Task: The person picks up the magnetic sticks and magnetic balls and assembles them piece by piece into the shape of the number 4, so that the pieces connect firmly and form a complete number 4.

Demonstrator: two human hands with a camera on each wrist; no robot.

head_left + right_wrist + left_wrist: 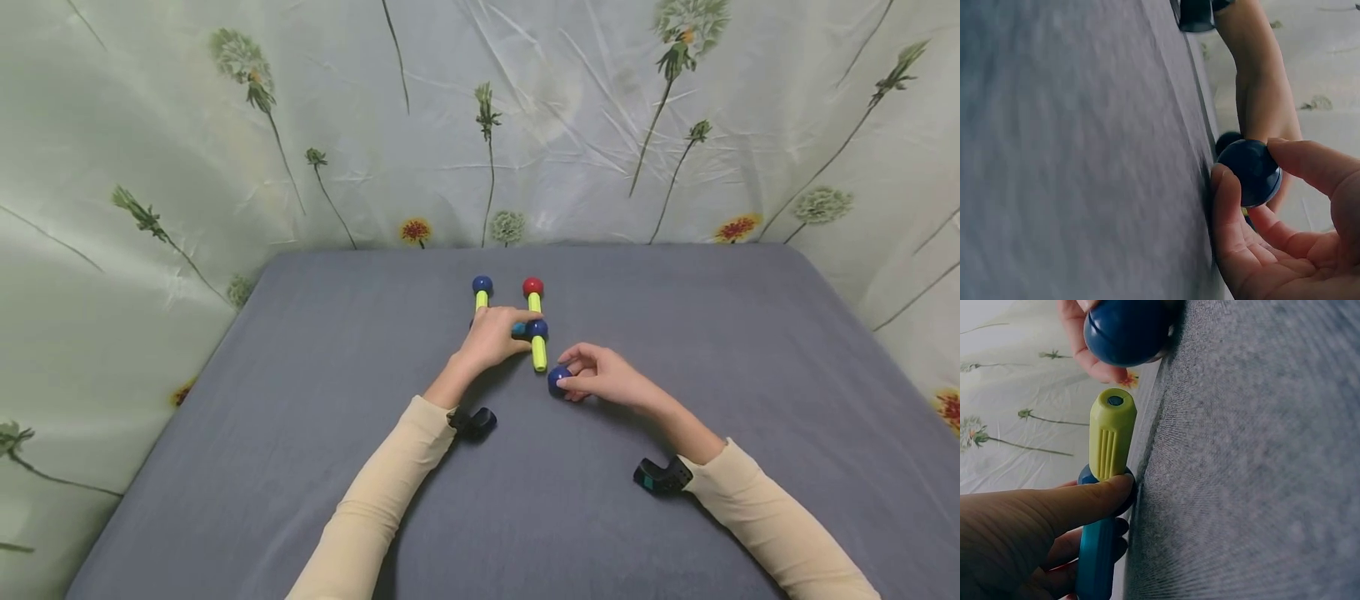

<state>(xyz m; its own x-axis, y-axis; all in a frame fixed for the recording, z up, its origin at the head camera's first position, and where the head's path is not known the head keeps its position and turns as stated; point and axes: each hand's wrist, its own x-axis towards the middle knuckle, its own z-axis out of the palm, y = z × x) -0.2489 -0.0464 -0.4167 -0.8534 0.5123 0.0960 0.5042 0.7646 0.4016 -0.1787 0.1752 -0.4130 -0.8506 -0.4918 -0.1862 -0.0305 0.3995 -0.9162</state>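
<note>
A frame of rods and balls lies on the table. It has yellow-green rods [539, 355], a light-blue rod [1095, 557], a red ball [533, 287] at one far end and a blue ball [482, 285] at the other. My left hand [495, 335] pinches the frame at its blue corner ball [537, 328], thumb on the near side. From that ball a yellow-green rod points toward me, its bare end showing a dark round tip in the left wrist view. Just off this end, my right hand [598, 375] pinches a loose blue ball [1250, 172] between thumb and fingers.
A grey cloth covers the table [337, 350]. Behind it and at the sides hangs a pale curtain [420, 167] printed with dandelions. Each wrist wears a black camera mount [663, 476].
</note>
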